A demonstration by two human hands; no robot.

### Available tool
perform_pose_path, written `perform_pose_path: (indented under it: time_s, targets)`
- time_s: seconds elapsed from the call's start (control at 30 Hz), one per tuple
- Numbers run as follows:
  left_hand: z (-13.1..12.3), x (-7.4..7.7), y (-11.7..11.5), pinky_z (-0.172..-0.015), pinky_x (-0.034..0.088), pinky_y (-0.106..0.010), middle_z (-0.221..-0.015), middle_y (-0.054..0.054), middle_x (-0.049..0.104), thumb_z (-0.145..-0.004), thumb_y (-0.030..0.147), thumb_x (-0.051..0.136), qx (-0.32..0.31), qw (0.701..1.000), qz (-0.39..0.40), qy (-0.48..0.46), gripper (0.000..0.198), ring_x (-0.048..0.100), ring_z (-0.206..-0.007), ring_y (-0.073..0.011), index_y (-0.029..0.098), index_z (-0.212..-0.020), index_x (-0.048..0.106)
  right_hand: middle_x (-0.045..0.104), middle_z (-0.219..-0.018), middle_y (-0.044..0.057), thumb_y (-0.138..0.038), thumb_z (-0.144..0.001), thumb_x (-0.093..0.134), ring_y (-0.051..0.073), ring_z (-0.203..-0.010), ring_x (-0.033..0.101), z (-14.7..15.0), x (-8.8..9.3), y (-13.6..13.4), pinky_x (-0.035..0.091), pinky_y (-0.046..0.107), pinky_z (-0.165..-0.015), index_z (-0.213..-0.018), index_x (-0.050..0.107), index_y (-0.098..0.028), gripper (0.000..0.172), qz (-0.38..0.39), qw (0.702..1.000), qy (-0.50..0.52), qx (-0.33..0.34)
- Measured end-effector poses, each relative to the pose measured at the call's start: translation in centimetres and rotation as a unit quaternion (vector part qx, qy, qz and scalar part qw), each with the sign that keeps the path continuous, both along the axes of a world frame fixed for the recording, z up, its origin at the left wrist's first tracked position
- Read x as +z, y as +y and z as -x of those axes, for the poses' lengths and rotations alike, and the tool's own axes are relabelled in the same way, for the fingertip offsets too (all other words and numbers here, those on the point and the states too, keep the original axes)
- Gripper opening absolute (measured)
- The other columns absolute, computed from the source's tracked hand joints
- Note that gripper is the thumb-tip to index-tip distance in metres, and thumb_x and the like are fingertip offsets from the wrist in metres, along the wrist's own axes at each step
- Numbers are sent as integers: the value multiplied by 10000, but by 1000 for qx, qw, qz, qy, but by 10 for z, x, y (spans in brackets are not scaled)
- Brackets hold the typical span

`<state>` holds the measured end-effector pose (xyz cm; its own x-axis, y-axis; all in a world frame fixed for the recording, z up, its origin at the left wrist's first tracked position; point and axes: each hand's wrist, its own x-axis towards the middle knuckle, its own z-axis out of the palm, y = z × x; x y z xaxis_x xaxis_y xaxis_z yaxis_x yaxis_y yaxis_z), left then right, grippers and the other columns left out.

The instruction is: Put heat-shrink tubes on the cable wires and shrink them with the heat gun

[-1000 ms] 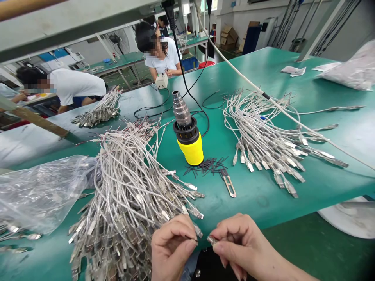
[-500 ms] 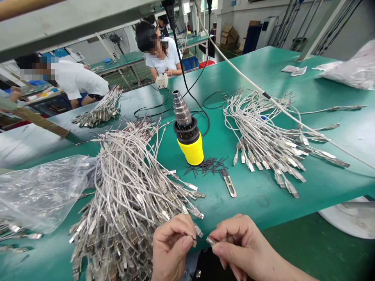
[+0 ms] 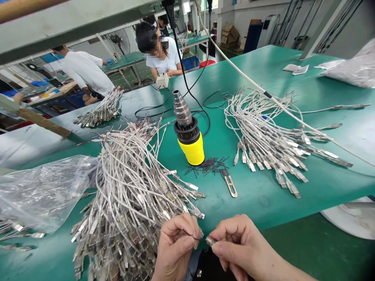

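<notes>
At the near edge of the green table (image 3: 263, 199), my left hand (image 3: 175, 246) pinches a thin black sleeve (image 3: 191, 235), my right hand (image 3: 243, 246) a metal connector (image 3: 210, 240), ends facing to line up, cable pile (image 3: 129, 187) close by.

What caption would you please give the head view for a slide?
Left hand pinches a thin dark strand, right hand a metal connector, beside piled cables.
</notes>
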<state>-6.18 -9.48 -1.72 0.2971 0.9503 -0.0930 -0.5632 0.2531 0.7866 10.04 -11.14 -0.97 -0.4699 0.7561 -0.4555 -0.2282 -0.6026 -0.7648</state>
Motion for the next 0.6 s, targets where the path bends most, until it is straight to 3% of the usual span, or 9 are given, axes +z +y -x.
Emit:
perform_pose_path:
  time_s: [0.6]
  targets:
    - [-7, -4, -5, -550, 325, -256, -553, 3, 523, -670, 273, 738, -11, 997, 74, 21, 140, 447, -563, -124, 165, -623, 663, 566, -412, -37, -389, -617, 728, 5, -256, 384, 7, -5, 2, 235, 98, -245, -605, 608, -113, 302, 65, 997, 34, -12]
